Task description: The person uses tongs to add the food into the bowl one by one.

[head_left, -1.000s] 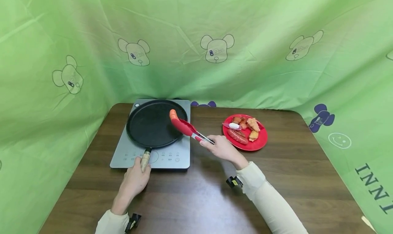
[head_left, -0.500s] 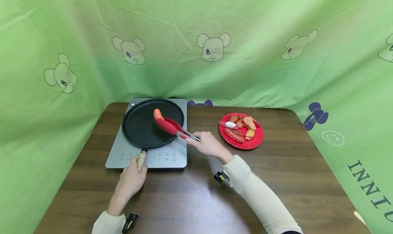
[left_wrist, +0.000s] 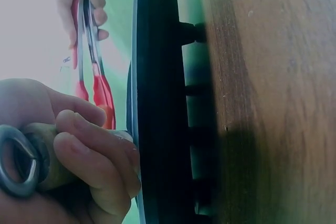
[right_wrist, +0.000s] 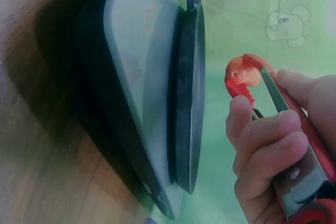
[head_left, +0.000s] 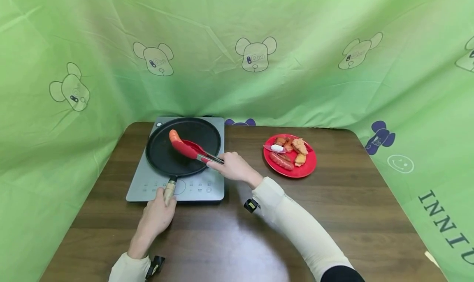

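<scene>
My left hand (head_left: 157, 216) grips the light wooden handle (head_left: 169, 191) of a flat black frying pan (head_left: 201, 136). The pan sits on a silver induction cooktop (head_left: 142, 187). In my right hand (head_left: 235, 167) are red-tipped metal tongs (head_left: 189, 149), pinching an orange-red sausage (head_left: 174, 135). The right wrist view has the sausage (right_wrist: 244, 73) between the tong tips, raised clear of the pan (right_wrist: 188, 103). A metal hanging ring (left_wrist: 18, 161) ends the pan handle in the left wrist view.
To the right on the wooden table (head_left: 333, 216) lies a red plate (head_left: 296, 174). It bears two reddish sausages (head_left: 281, 161) side by side, fried pieces (head_left: 300, 146) and a small white oval item (head_left: 276, 148). Green printed cloth (head_left: 207, 80) hangs behind and at both sides.
My right hand has carried the tongs and sausage leftward, from the pan's right side to over its middle-left. The left hand keeps its grip on the handle. The head view has shifted slightly.
</scene>
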Motion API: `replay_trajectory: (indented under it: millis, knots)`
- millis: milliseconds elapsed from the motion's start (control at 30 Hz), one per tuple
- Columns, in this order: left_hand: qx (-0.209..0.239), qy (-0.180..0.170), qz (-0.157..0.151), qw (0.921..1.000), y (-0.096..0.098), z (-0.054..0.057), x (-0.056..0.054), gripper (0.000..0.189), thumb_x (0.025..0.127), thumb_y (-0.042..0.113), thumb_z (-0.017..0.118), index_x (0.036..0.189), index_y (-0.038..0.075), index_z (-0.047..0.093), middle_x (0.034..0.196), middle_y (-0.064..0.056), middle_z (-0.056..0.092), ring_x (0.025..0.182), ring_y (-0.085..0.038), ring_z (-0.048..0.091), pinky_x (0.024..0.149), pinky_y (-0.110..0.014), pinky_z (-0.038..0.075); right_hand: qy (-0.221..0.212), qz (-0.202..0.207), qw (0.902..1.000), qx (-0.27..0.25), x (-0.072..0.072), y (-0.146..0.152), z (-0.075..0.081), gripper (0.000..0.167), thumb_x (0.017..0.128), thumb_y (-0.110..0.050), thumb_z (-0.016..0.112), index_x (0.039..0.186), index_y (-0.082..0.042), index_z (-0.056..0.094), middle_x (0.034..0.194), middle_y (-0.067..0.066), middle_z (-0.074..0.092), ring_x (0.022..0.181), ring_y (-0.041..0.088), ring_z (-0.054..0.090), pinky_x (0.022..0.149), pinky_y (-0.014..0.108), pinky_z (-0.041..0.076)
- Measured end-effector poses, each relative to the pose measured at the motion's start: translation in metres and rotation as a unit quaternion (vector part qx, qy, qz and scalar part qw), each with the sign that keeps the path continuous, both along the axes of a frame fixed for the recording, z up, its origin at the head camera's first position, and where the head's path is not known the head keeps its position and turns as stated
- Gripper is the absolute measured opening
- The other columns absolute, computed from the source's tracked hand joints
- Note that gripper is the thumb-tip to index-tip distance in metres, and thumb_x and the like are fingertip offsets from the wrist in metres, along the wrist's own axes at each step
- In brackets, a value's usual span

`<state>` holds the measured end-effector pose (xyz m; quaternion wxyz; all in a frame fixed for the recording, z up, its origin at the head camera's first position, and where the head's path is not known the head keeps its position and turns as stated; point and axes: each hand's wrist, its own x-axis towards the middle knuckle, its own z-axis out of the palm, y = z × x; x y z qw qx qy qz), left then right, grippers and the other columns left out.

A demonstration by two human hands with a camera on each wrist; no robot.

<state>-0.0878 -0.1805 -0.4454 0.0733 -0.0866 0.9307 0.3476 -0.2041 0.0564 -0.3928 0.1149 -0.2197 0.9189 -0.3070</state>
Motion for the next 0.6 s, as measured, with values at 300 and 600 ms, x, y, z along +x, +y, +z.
replay_trajectory:
  millis: [300, 600]
  knots:
    - [-0.002, 0.0, 0.004, 1.0, 0.0, 0.001, 0.001, 0.039, 0.095, 0.027, 0.044, 0.121, 0.0, 0.035, 0.07, -0.012, 0.049, 0.053, -0.023, 0.049, 0.044, -0.035, 0.037, 0.017, -0.013, 0.9991, 0.037, -0.001, -0.024, -0.005, 0.041, 0.091, -0.052, 0.054, 0.074, -0.015, 0.057, 0.056, -0.003, 0.045, 0.048, 0.01, 0.043, 0.046, 0.025, 0.035]
    - [-0.007, -0.001, 0.006, 1.0, 0.003, -0.001, -0.001, 0.039, 0.096, 0.028, 0.044, 0.122, 0.0, 0.035, 0.07, -0.013, 0.048, 0.053, -0.023, 0.048, 0.045, -0.035, 0.037, 0.033, -0.024, 0.9962, 0.077, 0.002, -0.039, -0.008, 0.043, 0.09, -0.055, 0.053, 0.073, -0.015, 0.056, 0.059, -0.002, 0.049, 0.05, 0.011, 0.046, 0.047, 0.027, 0.037]
